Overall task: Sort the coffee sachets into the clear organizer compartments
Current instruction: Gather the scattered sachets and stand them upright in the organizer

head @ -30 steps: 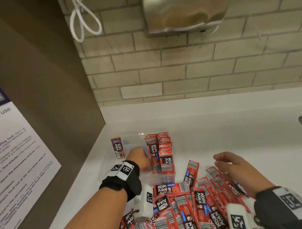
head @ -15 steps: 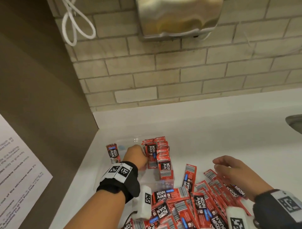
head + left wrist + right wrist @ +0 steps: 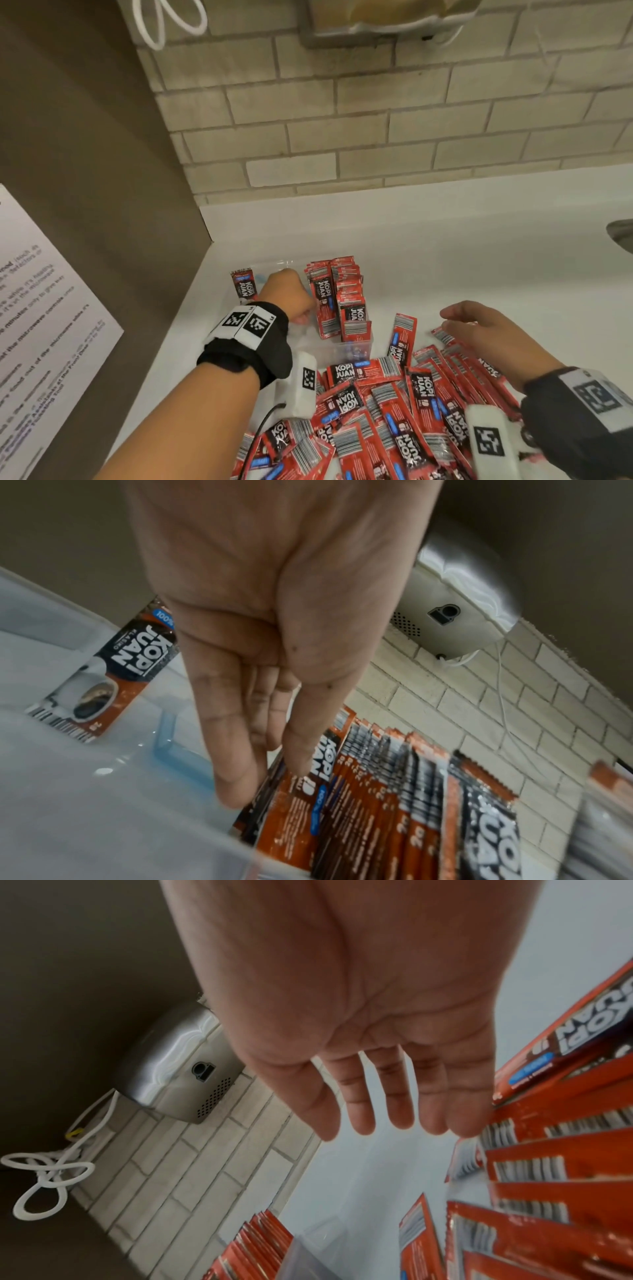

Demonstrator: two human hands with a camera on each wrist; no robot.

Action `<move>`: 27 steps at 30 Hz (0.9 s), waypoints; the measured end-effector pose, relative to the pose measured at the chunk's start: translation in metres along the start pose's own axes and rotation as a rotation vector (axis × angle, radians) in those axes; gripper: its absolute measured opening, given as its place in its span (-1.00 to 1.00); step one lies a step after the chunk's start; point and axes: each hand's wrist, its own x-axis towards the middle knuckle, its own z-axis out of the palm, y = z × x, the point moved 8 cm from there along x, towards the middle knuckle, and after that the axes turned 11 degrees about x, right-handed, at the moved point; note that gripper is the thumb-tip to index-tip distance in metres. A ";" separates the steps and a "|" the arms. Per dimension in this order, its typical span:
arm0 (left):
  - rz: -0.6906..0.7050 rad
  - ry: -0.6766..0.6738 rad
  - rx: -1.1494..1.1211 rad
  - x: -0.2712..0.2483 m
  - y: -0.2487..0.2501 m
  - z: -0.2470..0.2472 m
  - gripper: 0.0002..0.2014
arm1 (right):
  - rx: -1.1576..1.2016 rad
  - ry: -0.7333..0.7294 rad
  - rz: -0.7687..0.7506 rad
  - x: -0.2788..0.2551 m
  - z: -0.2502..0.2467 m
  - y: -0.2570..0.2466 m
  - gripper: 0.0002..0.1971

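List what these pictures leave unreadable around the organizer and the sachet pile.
- Left hand fingers: hidden in the head view by its own back.
- Clear organizer dividers: near invisible in the head view; glare and blur in the left wrist view.
- Loose sachet pile: cut off by the head view's bottom edge, so no count.
- Wall notice: print blurred, partly cut off.

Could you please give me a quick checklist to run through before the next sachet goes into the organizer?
1. Left hand free of any sachet: ok, fingers straight beside the filed sachets.
2. Right hand free to pick: ok, open above the loose sachet pile.
3. Clear organizer upright on the counter: ok.
4. Room left in the filled row: cannot tell.
5. Lone upright sachet stable: cannot tell.
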 end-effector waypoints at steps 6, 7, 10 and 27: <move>-0.001 -0.039 -0.029 -0.004 0.003 0.003 -0.89 | 0.017 -0.011 0.004 -0.003 0.003 -0.001 -0.94; -0.003 -0.050 -0.028 -0.003 0.003 0.005 -0.89 | 0.015 -0.012 0.002 -0.004 0.003 -0.001 -0.93; -0.012 -0.066 -0.010 0.001 0.002 0.009 -0.87 | 0.001 -0.027 -0.003 -0.004 0.005 0.001 -0.92; -0.022 0.012 -0.102 0.008 -0.001 0.008 -0.81 | -0.024 -0.065 0.027 -0.004 0.008 0.006 -0.89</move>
